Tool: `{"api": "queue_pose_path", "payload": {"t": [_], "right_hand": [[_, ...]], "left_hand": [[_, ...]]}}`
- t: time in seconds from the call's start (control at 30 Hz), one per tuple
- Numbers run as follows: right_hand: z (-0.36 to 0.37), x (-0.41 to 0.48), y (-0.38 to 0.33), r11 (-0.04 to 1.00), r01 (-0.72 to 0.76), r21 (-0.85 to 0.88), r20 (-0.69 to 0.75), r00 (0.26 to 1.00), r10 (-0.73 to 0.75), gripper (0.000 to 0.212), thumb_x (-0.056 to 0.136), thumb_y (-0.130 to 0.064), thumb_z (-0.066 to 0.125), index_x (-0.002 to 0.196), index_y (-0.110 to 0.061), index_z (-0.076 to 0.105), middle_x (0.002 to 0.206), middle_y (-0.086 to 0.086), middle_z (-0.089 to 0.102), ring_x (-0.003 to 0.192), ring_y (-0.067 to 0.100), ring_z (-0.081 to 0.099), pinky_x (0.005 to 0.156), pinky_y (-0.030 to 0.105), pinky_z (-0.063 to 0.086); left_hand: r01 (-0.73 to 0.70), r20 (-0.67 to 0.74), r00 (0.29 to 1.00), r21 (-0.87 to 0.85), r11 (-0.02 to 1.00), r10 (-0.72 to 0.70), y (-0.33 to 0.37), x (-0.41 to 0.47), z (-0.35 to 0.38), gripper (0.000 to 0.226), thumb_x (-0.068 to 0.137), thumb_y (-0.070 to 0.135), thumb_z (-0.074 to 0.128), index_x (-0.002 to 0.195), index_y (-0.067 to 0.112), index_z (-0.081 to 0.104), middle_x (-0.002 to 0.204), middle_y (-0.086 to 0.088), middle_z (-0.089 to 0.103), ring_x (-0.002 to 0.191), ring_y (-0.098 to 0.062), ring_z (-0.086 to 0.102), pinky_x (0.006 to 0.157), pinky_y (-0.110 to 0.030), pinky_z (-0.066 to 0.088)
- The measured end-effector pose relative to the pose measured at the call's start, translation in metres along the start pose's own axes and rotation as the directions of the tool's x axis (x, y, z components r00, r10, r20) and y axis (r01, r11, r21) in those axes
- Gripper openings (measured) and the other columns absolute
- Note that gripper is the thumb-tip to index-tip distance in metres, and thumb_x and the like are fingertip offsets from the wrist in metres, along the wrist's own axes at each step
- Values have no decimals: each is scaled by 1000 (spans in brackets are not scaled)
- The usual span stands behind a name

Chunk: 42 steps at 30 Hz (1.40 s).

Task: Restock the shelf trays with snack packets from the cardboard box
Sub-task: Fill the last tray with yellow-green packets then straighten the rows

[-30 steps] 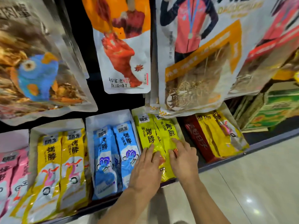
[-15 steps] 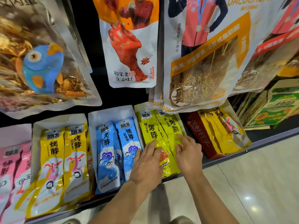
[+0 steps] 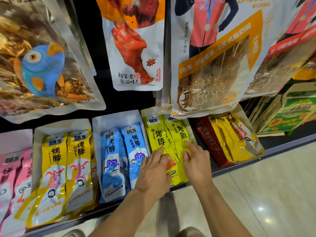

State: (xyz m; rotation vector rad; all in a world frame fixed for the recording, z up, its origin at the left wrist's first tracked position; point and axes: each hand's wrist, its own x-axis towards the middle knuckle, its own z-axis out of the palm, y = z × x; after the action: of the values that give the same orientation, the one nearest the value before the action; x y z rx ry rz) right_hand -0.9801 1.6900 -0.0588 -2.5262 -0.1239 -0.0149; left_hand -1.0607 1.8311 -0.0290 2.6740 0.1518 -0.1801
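Packets [image 3: 163, 142] of lime-yellow snack lie stacked in their shelf tray [image 3: 146, 112], pressed flat by the left hand [image 3: 153, 171] and right hand [image 3: 196, 161], fingers straight, grasping nothing. The neighbouring blue tray [image 3: 116, 118] looks full, so restocking seems nearly done.

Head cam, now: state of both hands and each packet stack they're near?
left hand: open, flat on lime packets
right hand: open, flat on same packets
lime packets: overlapped, under both hands
blue packets: lying side by side
yellow packets: lying side by side, untouched
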Motion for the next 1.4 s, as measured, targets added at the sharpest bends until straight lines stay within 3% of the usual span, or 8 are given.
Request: {"api": "queue_pose_path", "payload": {"t": [0.57,0.73,0.87,1.1,1.27,1.4], "right_hand": [[-19,-7,-11,995,-44,-87,-16,999,42,50,98,-38,55,145,-21,49,142,3,55,119,28,48,94,42,41],[-28,-13,-18,991,-30,-131,43,998,36,50,97,-39,57,143,-19,49,141,3,55,120,28,49,94,42,43],[-26,-20,-15,985,50,-167,135,990,-27,44,98,-30,57,142,-22,52,141,2,55,121,29,49,95,41,44],[-17,-24,-12,994,73,-87,105,992,-63,44,98,-27,61,141,-21,56,142,0,56,122,28,49,100,41,45],[-17,-18,-16,997,31,-69,80,996,-25,45,94,-38,66,136,-25,56,133,-4,58,119,23,50,95,39,44],[-13,-16,-16,999,4,-44,59,998,-2,45,95,-31,67,137,-25,54,134,-4,56,120,20,49,98,37,43]], "left_hand": [[12,-20,1000,67,998,-10,4,-2,-9,62,100,33,46,156,23,22,165,0,10,153,-21,5,124,-42,11],[10,36,999,75,997,-13,5,-5,-17,65,101,35,43,158,22,15,167,0,2,154,-22,-2,125,-44,8],[-44,143,989,109,993,28,3,-4,-16,68,102,35,43,159,19,10,167,-1,-8,154,-20,-6,125,-43,3],[-55,142,989,40,998,49,-2,-3,-3,65,100,30,48,157,20,18,166,1,-13,154,-19,-3,124,-40,5],[-65,103,993,1,998,65,-4,0,-4,59,100,30,48,154,20,25,167,3,-9,154,-18,-1,123,-38,7],[-83,89,993,-4,997,83,-6,0,-2,58,100,28,48,153,20,26,166,4,-9,154,-18,-2,123,-37,7]]}}
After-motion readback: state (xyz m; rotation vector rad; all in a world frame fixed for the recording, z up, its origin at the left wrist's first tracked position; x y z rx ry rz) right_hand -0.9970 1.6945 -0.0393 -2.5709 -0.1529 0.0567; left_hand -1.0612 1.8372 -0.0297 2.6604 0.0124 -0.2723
